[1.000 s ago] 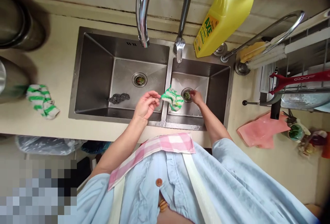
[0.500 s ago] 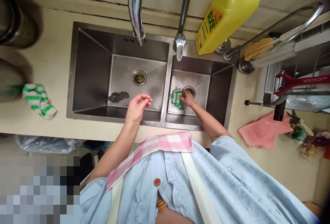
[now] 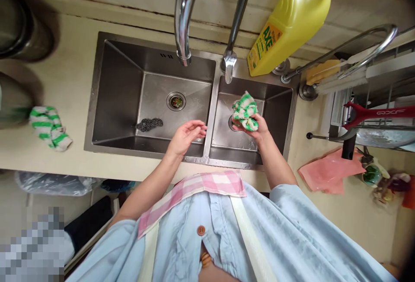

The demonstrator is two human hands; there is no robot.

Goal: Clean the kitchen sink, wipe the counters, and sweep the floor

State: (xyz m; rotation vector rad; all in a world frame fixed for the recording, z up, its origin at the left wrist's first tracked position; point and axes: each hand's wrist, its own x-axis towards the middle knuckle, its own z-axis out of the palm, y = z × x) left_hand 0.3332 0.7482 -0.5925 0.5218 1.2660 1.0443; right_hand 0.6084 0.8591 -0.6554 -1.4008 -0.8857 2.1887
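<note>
Right hand (image 3: 250, 129): fingers closed around a crumpled green-and-white striped cloth (image 3: 244, 111), gripping it from below.
Cloth's place: in the right hand, above the right basin, just in front of the back wall.
Left hand (image 3: 185, 138): fingers open and loosely curled, nothing held, over the left basin, close to the divider and apart from the cloth.
Between the hands: the steel divider (image 3: 210, 109) of a double stainless steel sink (image 3: 97, 91).
Right basin drain strainer (image 3: 234, 123): partly hidden by the right hand.
Left basin: a steel wool scourer (image 3: 149, 124) lying on the floor, near the left hand, with a drain strainer (image 3: 176, 101) just above it.
Above the sink: a curved chrome faucet (image 3: 183, 18) and a slimmer chrome spout (image 3: 238, 9), both at the back edge, the slimmer one ending just behind the right basin.
Back of the counter: a yellow AXE detergent bottle (image 3: 292, 27), lying tilted beside the slimmer spout.
Right of the sink: a yellow sponge (image 3: 322, 72), a metal dish rack (image 3: 372, 74), a red-handled utensil (image 3: 379, 111) and a pink cloth (image 3: 330, 171).
Left of the sink: a second striped cloth (image 3: 50, 128) on the counter, beside dark metal canisters (image 3: 19, 27).
Nearest the body: a pink checked towel (image 3: 191, 195) across a light blue shirt (image 3: 194, 238).
</note>
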